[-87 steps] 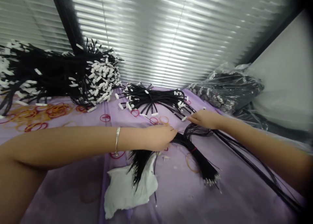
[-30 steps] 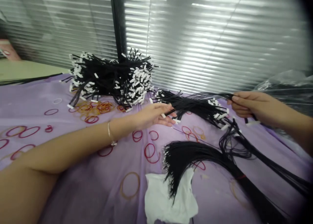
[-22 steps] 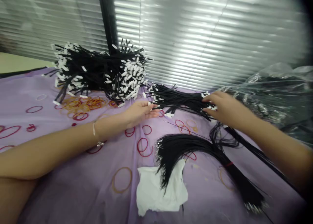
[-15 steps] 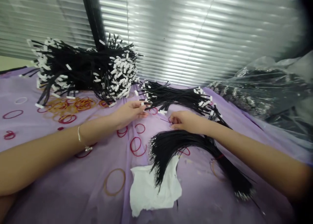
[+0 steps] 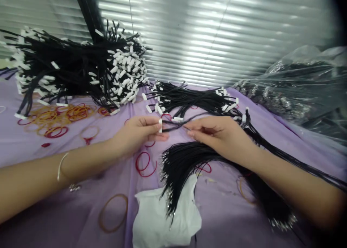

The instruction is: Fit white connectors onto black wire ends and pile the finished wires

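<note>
My left hand [image 5: 148, 129] pinches the white connector [image 5: 160, 125] on the end of a black cable [image 5: 173, 124]. Close by on the right, my right hand [image 5: 214, 130] has thumb and forefinger closed on the cable's thin black wires. Behind both hands lies a low pile of black cables with white connectors [image 5: 189, 98]. Below my right hand, a bundle of thin black wires with bare metal tips [image 5: 184, 161] rests partly on a white paper piece [image 5: 168, 215].
A tall heap of white-tipped black cables [image 5: 78, 65] stands at the back left. Yellow and red rubber bands [image 5: 78, 112] lie in front of it on the purple cloth [image 5: 81, 204]. Clear plastic bags of parts [image 5: 292, 89] sit at the right, with window blinds [image 5: 189, 34] behind.
The black cable now stretches between my hands, raised off the pile's front side. My right hand has come nearer the camera, and the view has shifted slightly.
</note>
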Available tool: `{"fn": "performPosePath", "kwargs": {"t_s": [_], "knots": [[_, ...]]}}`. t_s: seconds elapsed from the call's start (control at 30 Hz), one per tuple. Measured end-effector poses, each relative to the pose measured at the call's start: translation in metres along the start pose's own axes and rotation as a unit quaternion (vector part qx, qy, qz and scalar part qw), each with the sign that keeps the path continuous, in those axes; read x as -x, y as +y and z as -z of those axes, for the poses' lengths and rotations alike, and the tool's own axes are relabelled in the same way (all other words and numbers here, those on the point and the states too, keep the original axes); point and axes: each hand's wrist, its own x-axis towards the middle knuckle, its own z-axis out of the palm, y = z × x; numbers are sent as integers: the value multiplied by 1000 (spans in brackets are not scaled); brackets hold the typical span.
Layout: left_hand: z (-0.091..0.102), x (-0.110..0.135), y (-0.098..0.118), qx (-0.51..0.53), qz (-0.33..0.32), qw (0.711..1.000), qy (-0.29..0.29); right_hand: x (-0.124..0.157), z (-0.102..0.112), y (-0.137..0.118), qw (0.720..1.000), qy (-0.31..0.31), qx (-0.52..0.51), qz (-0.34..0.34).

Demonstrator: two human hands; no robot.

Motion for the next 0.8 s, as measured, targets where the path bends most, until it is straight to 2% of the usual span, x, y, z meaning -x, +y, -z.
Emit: {"fn": "performPosePath", "kwargs": {"t_s": [0.07,0.17,0.4,0.57,0.67,0.8], "knots": [[-11,9,-3,-1,59,998,-25,2,-5,-7,998,4,44,45],[-19,18,-9,4,101,993,-61,4,-13,-12,994,2,84,74],[-21,21,-18,35,122,987,-100,8,-20,-11,997,-23,69,3],[-19,20,-21,31,123,986,-111,7,-19,-12,998,-30,51,-13],[-18,18,-22,29,127,985,-112,7,-19,-11,997,-25,65,13],[-17,17,-22,28,129,983,-125,9,-18,-8,987,-12,118,105]]}}
